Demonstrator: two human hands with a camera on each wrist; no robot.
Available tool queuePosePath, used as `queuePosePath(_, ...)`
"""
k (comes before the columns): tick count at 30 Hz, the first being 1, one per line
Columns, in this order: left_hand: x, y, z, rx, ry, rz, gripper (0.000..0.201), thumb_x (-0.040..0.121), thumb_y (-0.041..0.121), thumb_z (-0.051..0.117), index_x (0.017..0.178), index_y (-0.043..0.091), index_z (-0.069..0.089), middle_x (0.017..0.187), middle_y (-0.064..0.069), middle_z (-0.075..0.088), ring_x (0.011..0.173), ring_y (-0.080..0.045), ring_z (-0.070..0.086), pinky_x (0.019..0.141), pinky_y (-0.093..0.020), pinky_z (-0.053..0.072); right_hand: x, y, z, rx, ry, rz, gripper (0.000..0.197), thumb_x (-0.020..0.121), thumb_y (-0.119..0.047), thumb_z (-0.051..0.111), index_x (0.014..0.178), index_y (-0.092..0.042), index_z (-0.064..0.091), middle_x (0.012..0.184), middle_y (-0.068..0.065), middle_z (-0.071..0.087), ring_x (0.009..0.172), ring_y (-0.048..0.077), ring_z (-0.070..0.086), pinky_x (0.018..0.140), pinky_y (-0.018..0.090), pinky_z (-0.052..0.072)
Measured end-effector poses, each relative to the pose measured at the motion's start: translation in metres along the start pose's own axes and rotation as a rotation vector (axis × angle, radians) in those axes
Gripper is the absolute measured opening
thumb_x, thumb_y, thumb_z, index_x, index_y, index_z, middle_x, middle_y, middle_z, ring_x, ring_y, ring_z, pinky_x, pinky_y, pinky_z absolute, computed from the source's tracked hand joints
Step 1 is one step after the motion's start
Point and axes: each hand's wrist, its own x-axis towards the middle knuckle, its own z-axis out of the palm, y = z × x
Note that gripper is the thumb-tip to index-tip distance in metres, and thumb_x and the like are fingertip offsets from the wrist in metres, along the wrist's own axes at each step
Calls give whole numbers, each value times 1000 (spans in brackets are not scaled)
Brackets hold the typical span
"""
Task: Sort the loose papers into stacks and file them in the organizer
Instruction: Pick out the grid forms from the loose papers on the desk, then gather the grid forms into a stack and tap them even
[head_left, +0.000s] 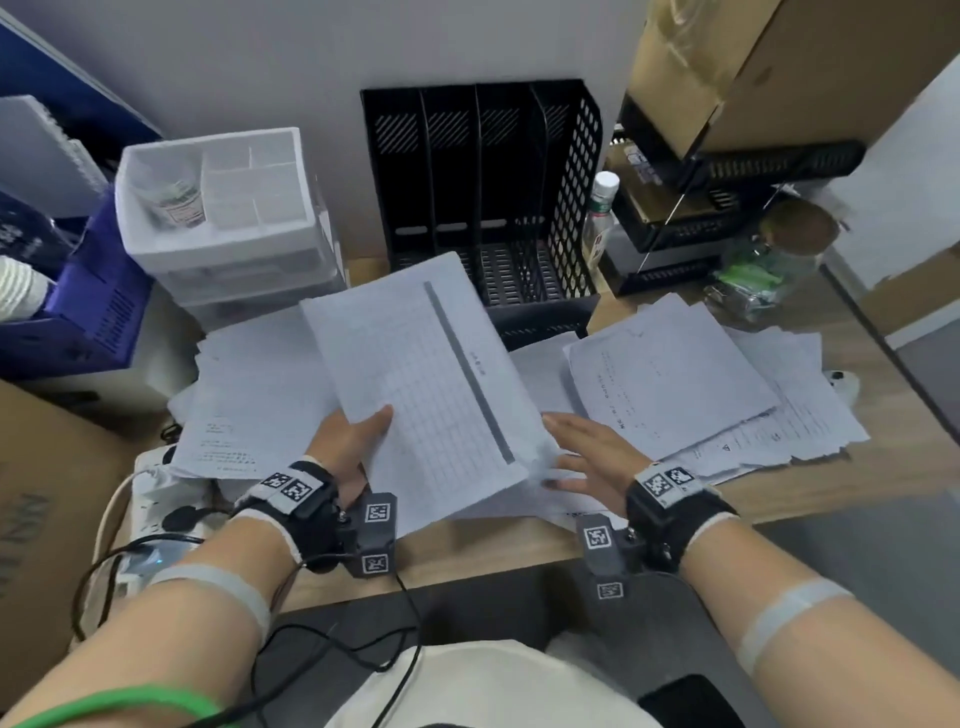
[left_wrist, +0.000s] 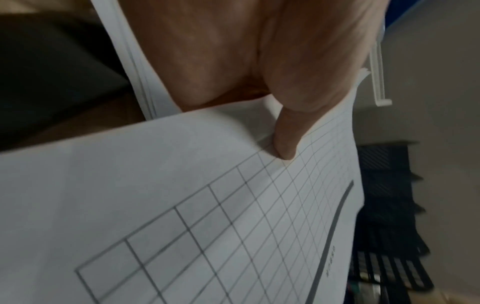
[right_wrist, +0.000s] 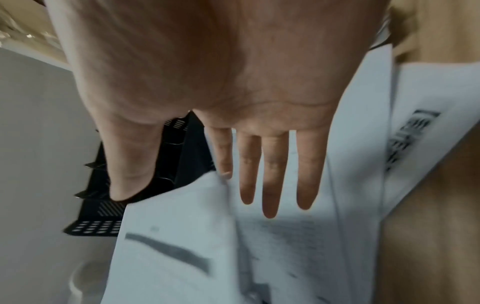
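Thumb (left_wrist: 284, 142) of the left hand (head_left: 348, 447) pressed onto a gridded sheet (head_left: 431, 384), pinching it, lifted above the desk (head_left: 519, 540). The right hand (head_left: 587, 457) hovered flat, fingers (right_wrist: 270, 185) straight and slightly spread, over loose papers (head_left: 691, 384). The black organizer (head_left: 488, 192) stood behind.

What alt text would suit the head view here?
A left hand grips a gridded sheet lifted over a desk strewn with loose papers, while the open right hand hovers beside it. An empty black file organizer stands behind.
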Motion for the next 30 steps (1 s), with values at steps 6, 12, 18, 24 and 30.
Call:
queuePosePath(6, 6, 8, 32, 341, -152, 70, 43, 87, 41, 73, 120, 13, 69, 113, -8, 76, 103, -31, 73, 93, -52, 58, 10, -17, -4, -189, 77, -92, 27, 91, -15, 64, 118, -15, 65, 114, 6, 71, 103, 28, 67, 89, 45, 55)
queuePosePath(12, 30, -25, 26, 342, -44, -220, 40, 97, 33, 63, 131, 13, 54, 122, -14, 65, 104, -28, 66, 74, -38, 54, 17, 14, -54, -297, 588, -10, 20, 87, -25, 55, 98, -11, 63, 95, 12, 69, 80, 25, 63, 78, 40, 56)
queuePosePath(18, 31, -53, 38, 280, -167, -410, 33, 93, 13, 70, 118, 8, 49, 78, -12, 62, 68, -26, 63, 59, -41, 55, 26, 50, -65, -52, 579, 134, 47, 90, -16, 60, 133, 0, 47, 133, 25, 54, 96, 31, 59, 64, 37, 53)
queuePosePath(24, 38, -67, 50, 509, -7, -302, 21, 86, 19, 78, 91, -1, 73, 87, -17, 77, 79, -35, 74, 79, -49, 63, 7, 41, -43, 475, 422, 65, 24, 96, -2, 50, 117, -9, 60, 112, 10, 71, 105, 27, 67, 70, 33, 61)
queuePosePath(30, 24, -55, 61, 667, -135, -217, 27, 98, 8, 58, 122, -1, 65, 88, 3, 65, 67, -9, 65, 53, -13, 47, 10, 53, -20, 375, 320, 241, 26, 95, -3, 50, 120, -5, 55, 113, 19, 70, 97, 34, 71, 76, 41, 60)
